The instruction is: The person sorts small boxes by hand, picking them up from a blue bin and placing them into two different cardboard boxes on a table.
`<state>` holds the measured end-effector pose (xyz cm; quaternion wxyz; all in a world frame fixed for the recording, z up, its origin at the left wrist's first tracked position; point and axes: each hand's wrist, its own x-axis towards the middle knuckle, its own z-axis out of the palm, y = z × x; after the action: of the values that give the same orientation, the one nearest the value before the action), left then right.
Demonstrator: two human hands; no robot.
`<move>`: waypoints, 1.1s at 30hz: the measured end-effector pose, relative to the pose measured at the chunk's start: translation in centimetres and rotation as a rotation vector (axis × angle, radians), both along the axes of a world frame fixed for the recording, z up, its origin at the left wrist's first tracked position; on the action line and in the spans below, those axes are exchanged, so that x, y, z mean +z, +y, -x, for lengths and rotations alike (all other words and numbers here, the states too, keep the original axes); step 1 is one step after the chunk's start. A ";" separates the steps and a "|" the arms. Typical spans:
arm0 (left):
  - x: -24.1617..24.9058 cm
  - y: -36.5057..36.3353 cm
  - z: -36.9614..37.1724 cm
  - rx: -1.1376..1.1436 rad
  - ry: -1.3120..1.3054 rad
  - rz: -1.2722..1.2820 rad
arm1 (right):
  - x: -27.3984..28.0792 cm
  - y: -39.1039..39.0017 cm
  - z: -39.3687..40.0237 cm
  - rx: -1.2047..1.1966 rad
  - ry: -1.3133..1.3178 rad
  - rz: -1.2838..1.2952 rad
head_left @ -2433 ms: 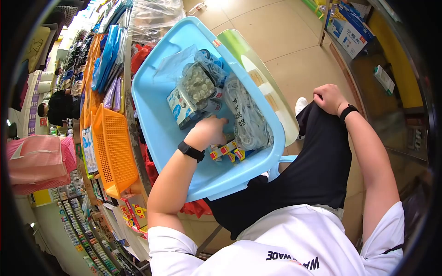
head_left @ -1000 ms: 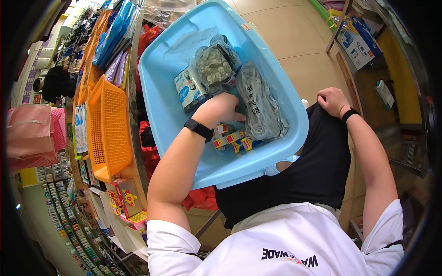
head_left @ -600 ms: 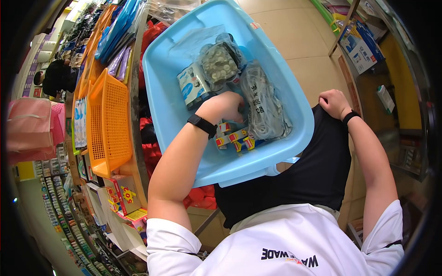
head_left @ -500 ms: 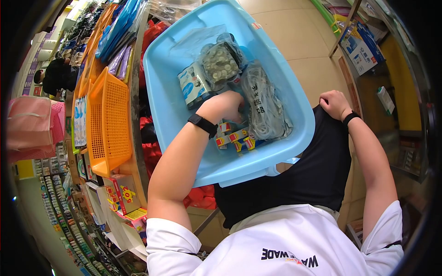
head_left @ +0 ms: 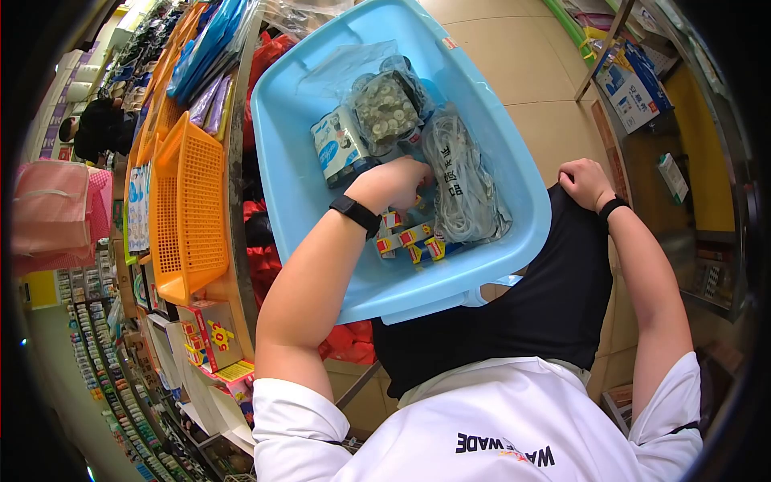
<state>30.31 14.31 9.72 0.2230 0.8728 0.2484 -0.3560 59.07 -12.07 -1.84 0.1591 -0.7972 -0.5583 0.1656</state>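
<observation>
My left hand [head_left: 396,183], with a black band on the wrist, reaches into a light blue plastic tub [head_left: 301,233]. Its fingers are curled and partly hidden; what they hold, if anything, I cannot make out. Just below it lie several small red, yellow and white boxes [head_left: 416,234]. Beside the fingers is a clear bag of grey cable-like coils [head_left: 462,185] with black lettering. Beyond the hand are a white-and-blue pack [head_left: 337,145] and a clear bag of small pale round pieces [head_left: 387,112]. My right hand [head_left: 586,181] rests closed on my black-clad knee, outside the tub.
An orange plastic basket [head_left: 190,213] stands on the shelf at left, near a 502-marked box [head_left: 217,333]. Red plastic bags [head_left: 349,341] lie under the tub. At right, a metal-edged shelf holds a blue-and-white box [head_left: 630,92]. A person in black [head_left: 104,128] is at far left.
My left hand has shifted slightly within the tub, and a small red-and-yellow piece now shows under its fingers. My right hand and the tub stay almost where they were.
</observation>
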 end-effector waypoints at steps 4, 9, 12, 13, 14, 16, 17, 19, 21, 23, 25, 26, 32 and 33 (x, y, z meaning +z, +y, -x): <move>0.3 0.1 0.0 -0.028 0.002 -0.012 | -0.1 0.0 -0.1 0.002 -0.004 -0.010; 0.4 0.2 -0.1 -0.060 0.044 0.010 | 0.1 0.0 0.0 -0.002 0.008 0.002; 0.0 0.0 -0.1 -0.026 0.031 0.001 | 0.1 0.0 0.0 -0.006 0.018 0.005; 0.2 -0.1 -0.2 -0.044 0.042 -0.008 | 0.2 0.0 0.0 -0.009 0.022 0.006; 0.3 -0.2 -0.3 -0.061 0.054 -0.016 | 0.2 0.0 0.0 -0.008 0.022 0.007; 0.1 0.1 -0.2 -0.073 0.065 -0.006 | 0.2 0.0 0.0 -0.006 0.028 0.001; 0.0 0.2 -0.1 -0.086 0.076 0.003 | 0.3 0.0 0.0 -0.005 0.029 0.003; 0.7 -0.2 -0.2 -0.085 0.083 0.003 | 0.3 0.1 0.0 -0.003 0.030 0.005; 1.3 -0.5 -0.4 -0.083 0.089 0.002 | 0.2 0.1 -0.1 -0.003 0.037 -0.003; 1.6 -0.7 -0.5 -0.059 0.090 0.005 | 0.0 0.1 -0.1 -0.003 0.044 -0.011; 0.6 -0.4 -0.4 -0.054 0.085 0.004 | 0.1 0.1 -0.1 -0.008 0.051 -0.014; 0.2 -0.2 -0.4 -0.049 0.079 0.001 | 0.1 0.0 -0.1 -0.008 0.052 -0.013; 0.3 -0.3 -0.5 -0.067 0.088 -0.014 | 0.2 0.1 -0.1 -0.006 0.054 0.003; 0.3 -0.3 -0.5 -0.067 0.088 -0.014 | 0.2 0.1 -0.1 -0.004 0.051 0.003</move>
<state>30.79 14.02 10.04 0.1938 0.8657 0.2310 -0.3996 59.19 -11.97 -1.61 0.1721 -0.7941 -0.5523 0.1864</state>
